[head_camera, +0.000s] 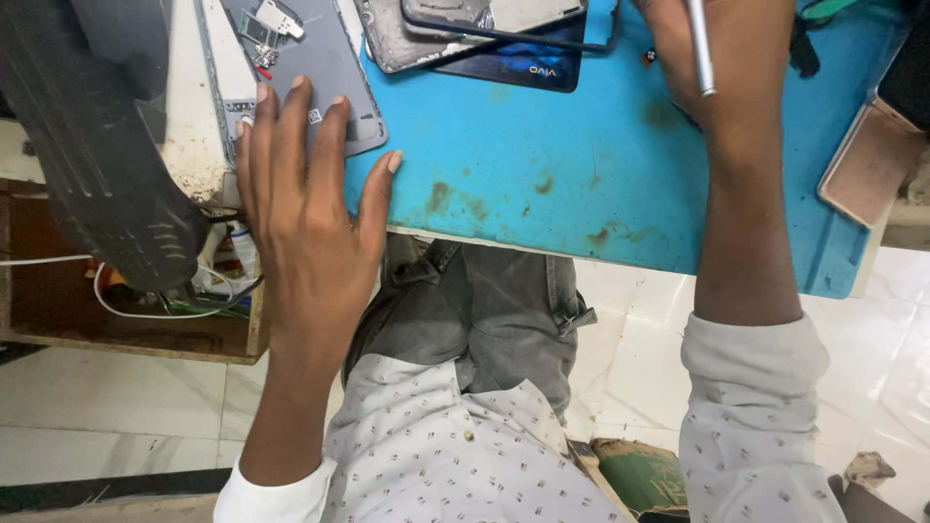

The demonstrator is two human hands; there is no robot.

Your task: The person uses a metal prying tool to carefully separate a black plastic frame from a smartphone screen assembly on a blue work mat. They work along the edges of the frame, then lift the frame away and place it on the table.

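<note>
My left hand (305,184) lies flat with fingers spread at the left edge of a blue work mat (542,165), fingertips resting on a grey phone back cover (320,68). Small metal parts (269,24) sit on that cover near the top. My right hand (722,68) is at the top right over the mat and holds a thin silver tool (701,48), its tip pointing down. Opened phone parts, a grey frame (426,39) and a dark screen panel (528,58), lie at the mat's far edge.
A black ridged object (97,145) stands at the left beside a wooden drawer (126,329) with white cables. A pinkish flat case (867,160) lies at the mat's right edge. Below are my grey trousers and a white tiled floor (87,407).
</note>
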